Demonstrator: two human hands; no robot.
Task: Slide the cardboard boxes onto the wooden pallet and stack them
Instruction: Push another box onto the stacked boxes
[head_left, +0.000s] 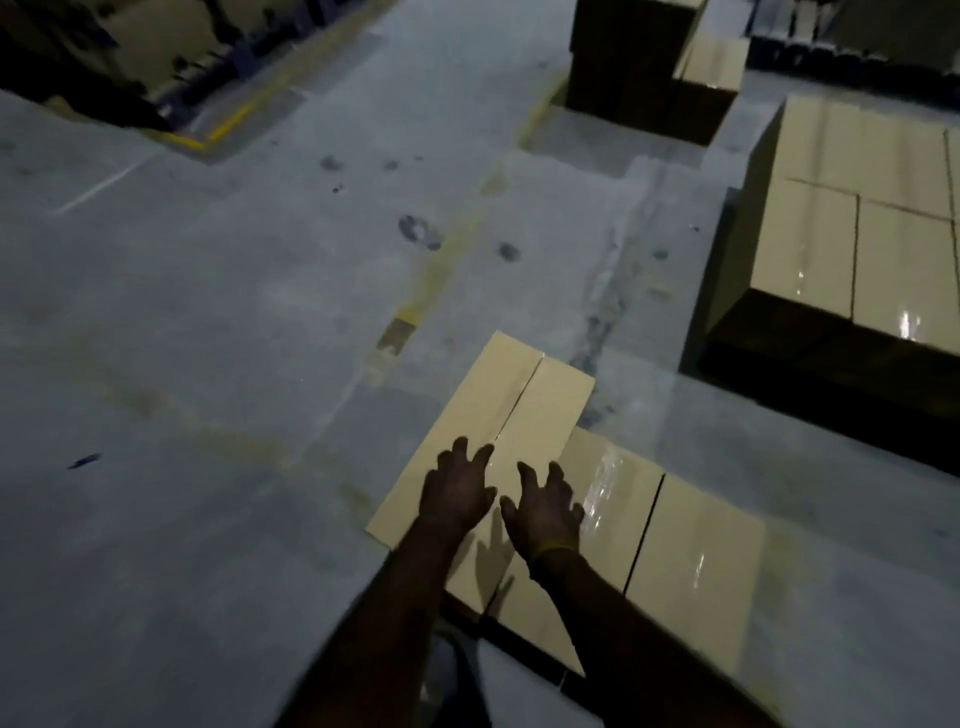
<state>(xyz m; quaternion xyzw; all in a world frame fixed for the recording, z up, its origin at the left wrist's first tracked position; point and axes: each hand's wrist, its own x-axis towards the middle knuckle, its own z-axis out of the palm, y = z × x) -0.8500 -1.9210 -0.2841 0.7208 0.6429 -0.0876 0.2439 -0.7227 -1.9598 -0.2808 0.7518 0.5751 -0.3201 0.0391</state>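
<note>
A long tan cardboard box (511, 402) lies just ahead of me, its taped seam running away toward the upper right. My left hand (457, 488) and my right hand (545, 506) hover side by side over its near end with fingers spread, holding nothing. To its right sit taped boxes (691, 551) in a low layer, their tops glossy. No pallet wood shows under them.
A finished block of several boxes (852, 218) stands at the right. A taller dark stack (639, 57) rises at the back. The grey concrete floor (234, 312) carries worn yellow lines and dark stains. Racking sits in the top left corner.
</note>
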